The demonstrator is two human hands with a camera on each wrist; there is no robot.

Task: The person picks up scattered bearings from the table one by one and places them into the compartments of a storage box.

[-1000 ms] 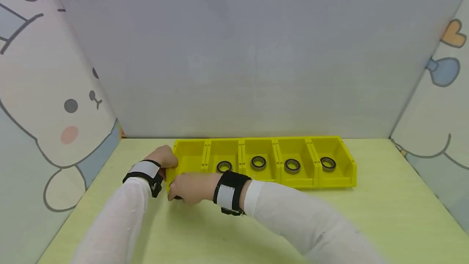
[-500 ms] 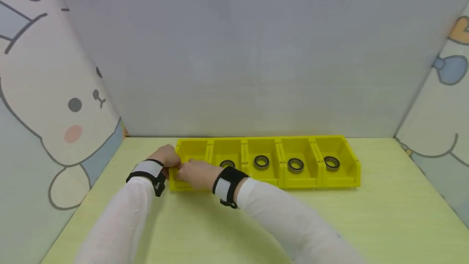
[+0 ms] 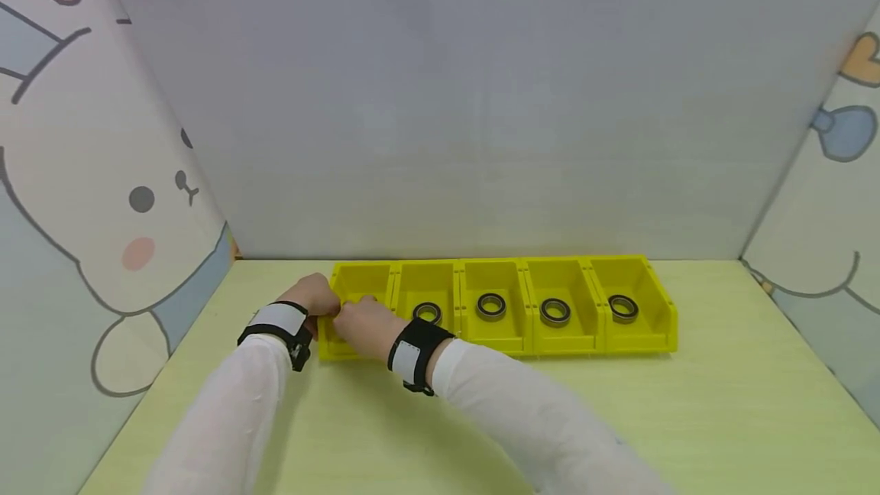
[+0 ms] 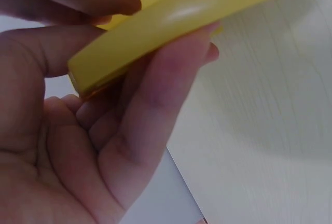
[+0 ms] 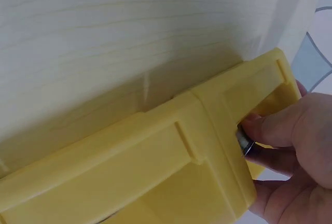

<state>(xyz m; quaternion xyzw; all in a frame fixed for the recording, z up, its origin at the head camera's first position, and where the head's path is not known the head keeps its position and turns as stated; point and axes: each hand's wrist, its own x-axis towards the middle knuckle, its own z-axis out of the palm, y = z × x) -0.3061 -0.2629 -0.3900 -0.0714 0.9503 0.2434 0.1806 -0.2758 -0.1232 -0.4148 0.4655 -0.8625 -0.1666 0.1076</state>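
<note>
My left hand [image 3: 315, 296] grips the outer side wall of the leftmost yellow bin [image 3: 364, 275]. In the left wrist view the thumb lies on one side of the bin's wall [image 4: 181, 14] and the fingers on the other. My right hand [image 3: 367, 327] reaches down into the same bin. Between its thumb and finger it pinches a ball bearing [image 5: 244, 141], seen edge-on in the right wrist view. From the head camera this bearing is hidden behind the hand.
Several yellow bins stand joined in a row against the grey back wall [image 3: 481, 113]. Other bearings lie flat, one per bin, such as the bearing [image 3: 491, 318] in the middle bin and the bearing [image 3: 622, 320] at far right. Pale table [image 3: 440, 418] extends in front.
My right hand has moved from the front of the leftmost bin, up and into it, carrying the bearing. The left hand keeps its grip on the bin's side. The view has shifted slightly.
</note>
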